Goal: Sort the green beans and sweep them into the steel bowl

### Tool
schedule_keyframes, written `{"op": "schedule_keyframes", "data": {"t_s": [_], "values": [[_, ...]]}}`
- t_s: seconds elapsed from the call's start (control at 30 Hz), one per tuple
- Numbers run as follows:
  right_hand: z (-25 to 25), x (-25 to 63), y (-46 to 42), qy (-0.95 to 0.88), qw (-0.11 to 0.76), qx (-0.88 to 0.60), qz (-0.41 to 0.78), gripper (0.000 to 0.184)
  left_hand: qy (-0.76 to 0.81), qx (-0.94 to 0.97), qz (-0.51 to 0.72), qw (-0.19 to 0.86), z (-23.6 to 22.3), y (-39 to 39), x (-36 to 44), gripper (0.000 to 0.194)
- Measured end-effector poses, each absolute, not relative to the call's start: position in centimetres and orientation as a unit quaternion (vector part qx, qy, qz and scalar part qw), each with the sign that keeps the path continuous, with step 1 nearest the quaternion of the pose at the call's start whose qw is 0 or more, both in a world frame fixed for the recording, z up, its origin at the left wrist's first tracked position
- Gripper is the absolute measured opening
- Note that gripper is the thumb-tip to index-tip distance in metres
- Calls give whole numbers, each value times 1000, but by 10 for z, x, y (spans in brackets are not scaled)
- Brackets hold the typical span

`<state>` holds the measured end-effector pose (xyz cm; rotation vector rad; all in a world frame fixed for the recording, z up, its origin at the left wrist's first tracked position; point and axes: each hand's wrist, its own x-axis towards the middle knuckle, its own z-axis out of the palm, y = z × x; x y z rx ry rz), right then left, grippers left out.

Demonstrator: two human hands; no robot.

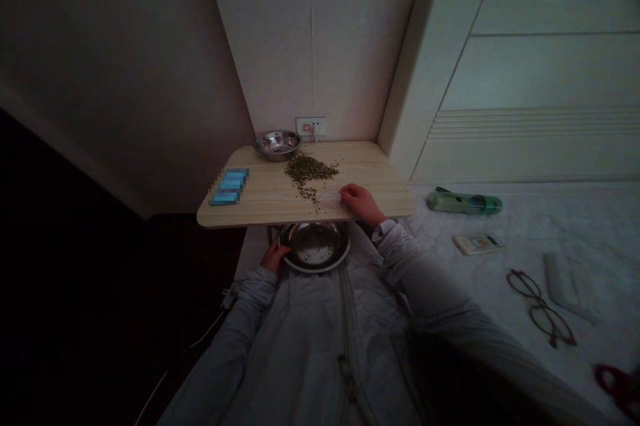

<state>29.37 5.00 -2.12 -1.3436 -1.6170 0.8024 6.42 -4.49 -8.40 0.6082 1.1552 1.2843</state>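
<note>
My right hand (361,205) is over the front right part of a light wooden table (265,203), its fingers pinched on a thin, pale, see-through sheet (329,198). The sheet's exact kind is unclear in the dim light. Just beyond it, small greenish beans or seeds (309,167) lie in a loose heap, with several strays toward the front edge. Below that edge, my left hand (274,257) grips the left rim of a steel bowl (314,269) at my lap. A few dark specks show in the bowl.
Another steel bowl (277,145) stands at the table's back left, near a wall socket (311,127). A blurred-out blue item (231,186) lies at the left. On the bed to the right are a green bottle (464,202), a phone (479,243) and glasses (543,306).
</note>
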Motion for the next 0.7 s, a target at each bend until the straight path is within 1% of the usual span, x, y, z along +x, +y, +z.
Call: {"op": "schedule_keyframes", "data": {"t_s": [0.17,0.3,0.5,0.7], "values": [[-22,294,49,-647,428,-537,332,18,505,263,562,600,-86,-45,63,43],[-20,294,49,-643,426,-547,326,18,512,270,552,601,-83,-44,63,37],[-19,293,48,-634,433,-543,339,18,512,261,553,603,-81,-43,64,39],[-15,294,42,-601,475,-580,279,13,505,264,556,605,-83,-44,64,40]]}}
